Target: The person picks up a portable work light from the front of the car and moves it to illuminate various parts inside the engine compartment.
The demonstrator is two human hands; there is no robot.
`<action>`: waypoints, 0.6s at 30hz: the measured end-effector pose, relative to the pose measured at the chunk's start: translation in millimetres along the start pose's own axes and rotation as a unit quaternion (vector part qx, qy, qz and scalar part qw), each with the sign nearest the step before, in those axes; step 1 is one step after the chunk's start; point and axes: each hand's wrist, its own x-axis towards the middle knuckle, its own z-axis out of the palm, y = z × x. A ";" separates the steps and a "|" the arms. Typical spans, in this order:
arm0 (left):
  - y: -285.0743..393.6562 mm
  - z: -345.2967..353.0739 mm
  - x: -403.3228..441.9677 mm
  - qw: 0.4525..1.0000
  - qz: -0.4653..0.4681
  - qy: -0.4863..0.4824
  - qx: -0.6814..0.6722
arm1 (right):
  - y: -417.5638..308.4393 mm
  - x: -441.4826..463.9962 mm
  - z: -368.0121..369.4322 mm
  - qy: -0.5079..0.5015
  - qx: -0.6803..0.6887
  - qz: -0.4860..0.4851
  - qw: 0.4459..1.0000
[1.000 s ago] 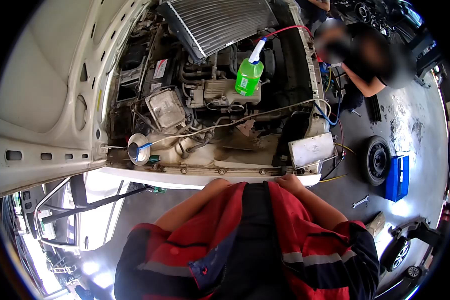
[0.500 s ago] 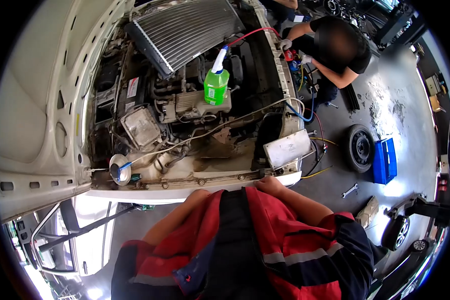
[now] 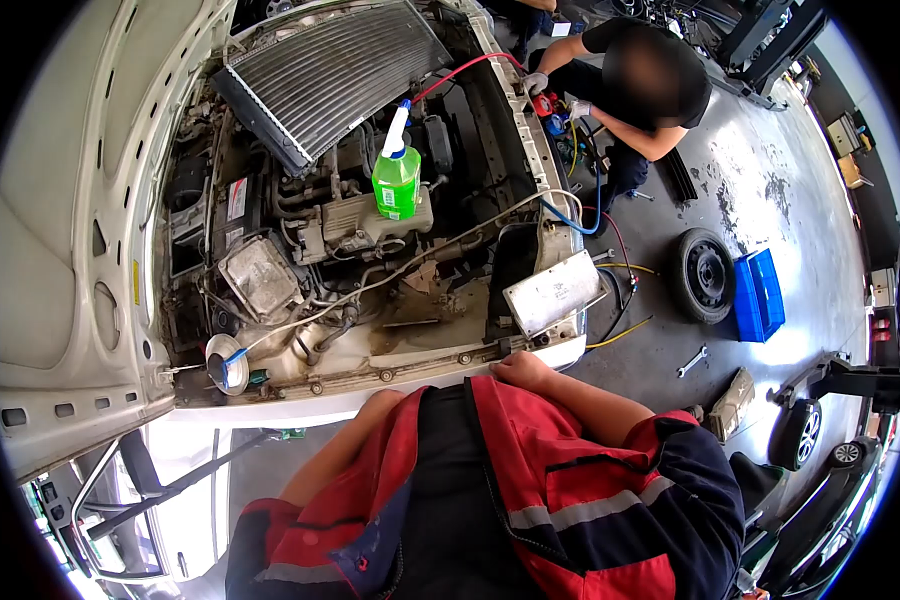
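Observation:
My right hand [image 3: 520,369] rests against the white fender edge [image 3: 350,395] of a car with its engine bay open. Its fingers look curled in, and whatever they hold, if anything, is hidden. My left hand [image 3: 382,400] is at the same edge, mostly covered by my red and dark jacket; its fingers do not show. Just beyond my right hand lies a flat silver metal box [image 3: 555,295]. A spray bottle of green liquid [image 3: 397,185] stands on the engine [image 3: 345,225]. A finned radiator [image 3: 335,75] lies across the far side of the bay.
A round dish [image 3: 228,365] with a blue-handled tool sits at the fender's left. The raised hood [image 3: 60,220] stands left. A co-worker [image 3: 650,90] in gloves crouches by the car front with hoses. A wheel [image 3: 705,275], blue crate [image 3: 758,295] and wrench [image 3: 692,361] are on the floor.
The view has shifted, so the car and floor items appear further left. My left hand has slipped further behind the jacket; my right hand stays at the fender edge.

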 end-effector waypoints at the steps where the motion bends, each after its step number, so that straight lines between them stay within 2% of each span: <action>1: -1.1 1.0 -0.2 1.000 0.007 -0.002 0.005 | -1.3 -1.3 -0.2 -0.001 0.003 0.002 1.000; 5: -0.3 0.1 2.7 0.998 0.034 -0.042 -0.037 | -1.0 -0.8 -0.7 0.000 -0.007 -0.007 1.000; 8: 0.0 1.8 4.1 0.998 0.009 -0.029 -0.052 | 0.7 0.2 -0.1 0.000 -0.013 -0.010 1.000; 11: 31.4 8.3 -17.6 0.984 0.125 0.013 0.130 | 7.3 5.3 3.1 -0.003 -0.011 -0.004 1.000; 14: -23.8 -4.8 17.9 0.998 -0.024 0.014 -0.056 | 6.9 5.0 0.9 -0.016 -0.001 0.009 1.000; 18: 3.8 0.7 0.4 0.988 -0.064 0.013 -0.139 | -1.6 0.2 -2.2 -0.029 0.016 0.021 0.999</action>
